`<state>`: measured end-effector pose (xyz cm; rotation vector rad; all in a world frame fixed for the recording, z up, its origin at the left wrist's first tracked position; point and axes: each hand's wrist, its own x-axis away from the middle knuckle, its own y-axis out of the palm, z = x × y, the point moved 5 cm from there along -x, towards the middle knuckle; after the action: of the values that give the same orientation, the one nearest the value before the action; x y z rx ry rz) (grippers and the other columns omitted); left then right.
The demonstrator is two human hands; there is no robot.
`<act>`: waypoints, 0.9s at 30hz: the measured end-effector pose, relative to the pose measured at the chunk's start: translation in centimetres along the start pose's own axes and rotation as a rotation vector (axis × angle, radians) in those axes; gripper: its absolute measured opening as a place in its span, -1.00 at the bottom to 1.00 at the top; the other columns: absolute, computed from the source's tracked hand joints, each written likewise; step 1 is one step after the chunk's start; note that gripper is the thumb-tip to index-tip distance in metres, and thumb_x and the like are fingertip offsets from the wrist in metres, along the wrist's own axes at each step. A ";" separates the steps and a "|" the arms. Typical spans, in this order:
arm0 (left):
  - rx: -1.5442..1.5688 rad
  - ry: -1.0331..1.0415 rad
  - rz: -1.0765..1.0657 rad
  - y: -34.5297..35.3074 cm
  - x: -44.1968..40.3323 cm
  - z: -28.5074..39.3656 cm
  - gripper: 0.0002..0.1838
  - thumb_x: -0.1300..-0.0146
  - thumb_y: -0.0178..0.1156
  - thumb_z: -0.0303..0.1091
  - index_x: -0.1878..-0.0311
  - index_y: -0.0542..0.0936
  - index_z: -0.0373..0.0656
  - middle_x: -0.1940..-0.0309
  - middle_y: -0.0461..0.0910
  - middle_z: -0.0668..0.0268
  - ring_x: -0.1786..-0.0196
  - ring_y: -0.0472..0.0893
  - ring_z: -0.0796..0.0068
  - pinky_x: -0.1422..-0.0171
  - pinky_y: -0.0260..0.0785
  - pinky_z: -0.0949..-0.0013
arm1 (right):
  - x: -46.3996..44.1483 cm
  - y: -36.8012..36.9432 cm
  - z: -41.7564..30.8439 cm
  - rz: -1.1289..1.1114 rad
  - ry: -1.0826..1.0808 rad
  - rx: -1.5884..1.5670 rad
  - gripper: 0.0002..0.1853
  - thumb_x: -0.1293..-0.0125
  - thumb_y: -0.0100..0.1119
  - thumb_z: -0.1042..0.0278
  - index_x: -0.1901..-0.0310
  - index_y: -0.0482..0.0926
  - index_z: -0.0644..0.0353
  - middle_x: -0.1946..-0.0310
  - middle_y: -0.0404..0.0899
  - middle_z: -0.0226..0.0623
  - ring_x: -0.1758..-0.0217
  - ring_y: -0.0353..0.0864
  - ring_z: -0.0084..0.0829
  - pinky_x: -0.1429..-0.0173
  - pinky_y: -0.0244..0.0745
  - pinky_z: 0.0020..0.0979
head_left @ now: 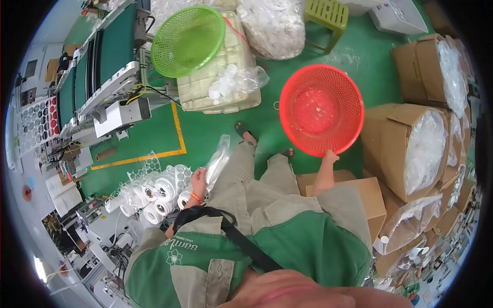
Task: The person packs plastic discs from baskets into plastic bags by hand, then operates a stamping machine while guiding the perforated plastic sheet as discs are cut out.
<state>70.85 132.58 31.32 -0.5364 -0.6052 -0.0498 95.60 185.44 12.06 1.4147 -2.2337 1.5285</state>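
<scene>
My right hand (pixel 332 157) grips the near rim of a red plastic basket (pixel 285 114). The basket has perforated walls, and I see no large item inside it. My left hand (pixel 198 180) hangs at my left side with an orange band at the wrist. Its fingers are curled on a clear plastic bag (pixel 217 160), which extends forward beside my leg. Close by that hand lie several rolls of white perforated sheet (pixel 163 189).
A green basket (pixel 189 41) rests on a cream crate (pixel 200 97) ahead, near a conveyor (pixel 114 46). A green stool (pixel 326 14) stands beyond. Cardboard boxes (pixel 386 138) with plastic liners line the right. Another carton (pixel 362 197) sits by my right leg.
</scene>
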 end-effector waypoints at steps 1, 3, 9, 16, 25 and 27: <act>0.021 -0.101 -0.019 -0.2 -0.5 -0.6 -0.82 -0.23 0.06 -0.30 0.35 0.53 -0.21 0.55 0.45 0.49 0.55 0.32 0.72 0.48 0.18 0.59 | 1.9 -0.2 -1.9 -0.003 -0.013 -0.002 -0.39 0.13 0.11 0.55 -0.06 0.22 0.44 -0.03 0.30 0.08 -0.03 0.40 -0.09 -0.13 0.36 -0.18; 0.001 -0.202 -0.059 -1.1 -2.4 -1.9 -0.84 -0.21 0.06 -0.33 0.32 0.53 -0.23 0.49 0.49 0.46 0.45 0.39 0.69 0.34 0.25 0.60 | 8.7 -1.0 -8.4 0.094 -0.816 0.154 -0.46 0.06 0.03 0.55 -0.05 0.26 0.45 -0.02 0.32 0.05 -0.02 0.40 -0.11 -0.14 0.32 -0.17; 0.067 0.058 -0.226 -0.9 -5.9 -3.4 -0.84 -0.20 0.07 -0.34 0.28 0.51 -0.24 0.38 0.56 0.36 0.30 0.50 0.60 0.18 0.31 0.52 | 31.1 13.7 -13.8 -0.902 -1.276 0.081 -0.58 -0.11 0.05 0.50 -0.06 0.34 0.28 0.02 0.39 -0.12 -0.02 0.42 -0.31 -0.03 0.36 -0.41; -0.153 -0.034 -0.163 -2.0 -2.2 -2.9 -0.83 -0.19 0.10 -0.35 0.26 0.51 -0.27 0.37 0.55 0.36 0.25 0.50 0.61 0.12 0.32 0.53 | 25.4 37.9 -8.4 -0.590 -1.082 0.514 -0.32 -0.06 0.20 0.17 -0.19 0.20 0.23 -0.16 0.24 0.02 -0.13 0.35 -0.14 -0.14 0.29 -0.22; 0.097 -0.146 -0.036 0.7 -4.4 1.8 -0.88 -0.21 0.07 -0.42 0.29 0.48 -0.28 0.41 0.51 0.40 0.34 0.46 0.70 0.21 0.29 0.61 | 35.0 32.0 -11.9 -1.392 -0.929 0.271 -0.82 -0.15 0.18 0.40 0.26 0.58 0.33 0.36 0.58 -0.42 0.30 0.48 -0.65 0.18 0.37 -0.60; 0.107 -0.082 -0.046 1.6 -5.5 2.0 -0.88 -0.21 0.07 -0.41 0.29 0.48 -0.27 0.43 0.51 0.40 0.36 0.45 0.71 0.24 0.28 0.62 | 40.2 26.9 -13.0 -1.596 -0.806 0.250 -0.82 -0.18 0.13 0.43 0.22 0.57 0.33 0.32 0.58 -0.38 0.28 0.50 -0.60 0.13 0.38 -0.57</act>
<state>65.54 134.35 28.93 -0.4227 -0.6966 -0.0389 48.19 171.97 21.11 2.9340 -0.2789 0.5919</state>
